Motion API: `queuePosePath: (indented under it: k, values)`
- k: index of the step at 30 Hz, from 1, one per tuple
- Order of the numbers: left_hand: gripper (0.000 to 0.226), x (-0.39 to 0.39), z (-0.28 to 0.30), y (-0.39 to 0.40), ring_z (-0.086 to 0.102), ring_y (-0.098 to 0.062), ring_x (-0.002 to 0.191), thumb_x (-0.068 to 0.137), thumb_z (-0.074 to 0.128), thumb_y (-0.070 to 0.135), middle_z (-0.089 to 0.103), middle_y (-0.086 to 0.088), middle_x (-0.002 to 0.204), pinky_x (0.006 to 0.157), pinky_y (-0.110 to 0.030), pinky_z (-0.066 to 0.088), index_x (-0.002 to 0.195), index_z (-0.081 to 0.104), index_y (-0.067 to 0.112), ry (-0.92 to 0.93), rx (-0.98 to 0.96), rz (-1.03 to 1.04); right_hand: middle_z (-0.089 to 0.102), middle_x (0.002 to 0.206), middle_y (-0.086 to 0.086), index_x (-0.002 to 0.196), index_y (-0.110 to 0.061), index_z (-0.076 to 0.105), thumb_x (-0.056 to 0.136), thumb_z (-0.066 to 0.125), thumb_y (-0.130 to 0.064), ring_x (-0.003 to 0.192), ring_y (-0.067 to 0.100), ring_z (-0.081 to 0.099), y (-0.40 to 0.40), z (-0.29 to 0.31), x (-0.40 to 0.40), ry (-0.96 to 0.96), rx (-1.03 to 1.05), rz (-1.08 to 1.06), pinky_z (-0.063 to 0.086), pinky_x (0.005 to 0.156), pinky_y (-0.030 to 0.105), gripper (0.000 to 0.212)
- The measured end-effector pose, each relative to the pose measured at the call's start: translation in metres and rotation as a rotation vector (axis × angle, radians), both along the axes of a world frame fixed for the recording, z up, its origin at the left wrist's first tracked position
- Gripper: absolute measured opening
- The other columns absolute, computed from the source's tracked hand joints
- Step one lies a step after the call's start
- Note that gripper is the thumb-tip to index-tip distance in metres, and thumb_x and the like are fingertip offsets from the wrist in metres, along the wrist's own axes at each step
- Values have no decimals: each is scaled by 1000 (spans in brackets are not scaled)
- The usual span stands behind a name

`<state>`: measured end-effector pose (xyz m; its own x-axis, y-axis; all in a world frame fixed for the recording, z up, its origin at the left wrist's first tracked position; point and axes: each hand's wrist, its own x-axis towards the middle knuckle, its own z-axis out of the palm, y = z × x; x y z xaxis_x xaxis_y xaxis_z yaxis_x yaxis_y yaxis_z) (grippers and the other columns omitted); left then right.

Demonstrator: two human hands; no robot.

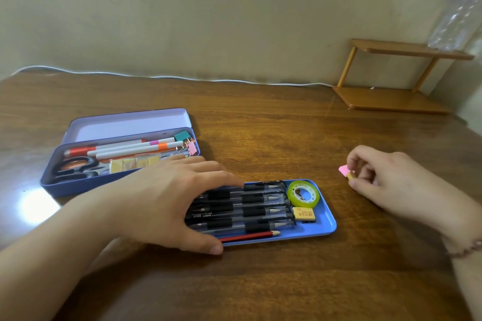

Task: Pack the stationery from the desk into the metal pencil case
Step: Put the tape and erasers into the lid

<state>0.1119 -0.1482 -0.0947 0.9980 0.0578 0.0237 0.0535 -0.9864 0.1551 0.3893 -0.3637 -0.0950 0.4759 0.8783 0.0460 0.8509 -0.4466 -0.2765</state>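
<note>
The open purple metal pencil case (52, 185) lies at the left with its lid (125, 125) tipped back; it holds markers, black scissors (73, 168), sticky tabs and binder clips (186, 141). In front lies its blue inner tray (327, 227) with several black pens (260, 210), a red pencil (250, 236), a green tape roll (303, 193) and a yellow eraser (303, 214). My left hand (167, 200) rests flat on the tray's left end, over the pens. My right hand (386, 177), to the tray's right, pinches a small pink-and-yellow piece (345, 171) above the desk.
The wooden desk (260, 281) runs to a wall with a white cable (169, 77) along its back edge. A small wooden shelf (391, 96) stands at the back right with a clear plastic bottle (459, 13) on top.
</note>
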Motion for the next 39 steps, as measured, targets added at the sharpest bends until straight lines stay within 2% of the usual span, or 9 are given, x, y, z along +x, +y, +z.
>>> queuePosePath:
  k: [5, 12, 15, 19, 22, 26, 28, 33, 39]
  values:
    - [87, 0, -1, 0, 40, 13, 115, 65, 53, 89, 42, 34, 128, 93, -8, 30, 140, 31, 50, -4, -6, 0, 66, 67, -8, 91, -38, 55, 89, 60, -16, 58, 10, 59, -2, 5, -4, 137, 56, 82, 49, 59, 33, 22]
    - [87, -1, -2, 1, 39, 13, 115, 65, 52, 89, 41, 35, 131, 96, -14, 35, 140, 29, 52, -15, -11, -4, 66, 90, -14, 83, -41, 65, 76, 78, -28, 75, 5, 58, -6, 7, 5, 112, 24, 122, 47, 59, 21, 20]
    - [87, 0, -2, 1, 40, 13, 115, 65, 53, 89, 41, 35, 130, 96, -14, 36, 141, 30, 51, -15, -11, -8, 63, 93, -18, 84, -43, 64, 72, 82, -26, 72, 13, 58, -4, 5, -1, 101, 0, 176, 49, 60, 23, 28]
    - [87, -1, -2, 1, 40, 13, 117, 65, 54, 88, 41, 34, 132, 97, -14, 37, 140, 31, 51, -18, -10, -10, 60, 92, -23, 81, -42, 61, 75, 78, -31, 84, -2, 57, 0, -3, 1, 30, -5, 165, 50, 71, 28, 21]
    - [87, 0, -3, 1, 40, 12, 118, 65, 54, 89, 41, 34, 132, 99, -15, 37, 140, 31, 51, -22, -9, -11, 62, 94, -21, 83, -44, 60, 76, 76, -33, 86, 3, 57, -1, -1, -1, 44, -13, 193, 52, 75, 33, 21]
    - [86, -1, -2, 1, 40, 13, 117, 65, 54, 88, 41, 34, 132, 96, -13, 35, 140, 31, 51, -22, -10, -13, 68, 95, -6, 89, -38, 66, 75, 79, -35, 83, 18, 60, -2, 12, -21, 241, 88, 363, 51, 70, 35, 19]
    - [86, -1, -2, 1, 40, 12, 118, 65, 54, 88, 41, 34, 133, 99, -15, 37, 140, 30, 52, -19, -14, -13, 68, 103, -8, 89, -36, 68, 77, 78, -34, 89, 18, 62, -1, 13, -29, 324, 52, 480, 51, 74, 31, 15]
    - [86, 0, -2, 1, 43, 10, 116, 66, 54, 88, 44, 32, 129, 95, -14, 38, 140, 32, 51, -18, -11, -12, 59, 110, -22, 88, -42, 70, 79, 75, -41, 111, 7, 56, -1, 9, -27, 202, -30, 537, 48, 90, 31, 10]
    - [86, -1, -2, 1, 42, 10, 116, 65, 53, 89, 43, 33, 129, 95, -15, 38, 140, 30, 52, -16, -6, -10, 56, 109, -21, 92, -45, 72, 81, 70, -47, 111, 10, 54, -4, 12, -29, 211, -31, 575, 47, 90, 34, 11]
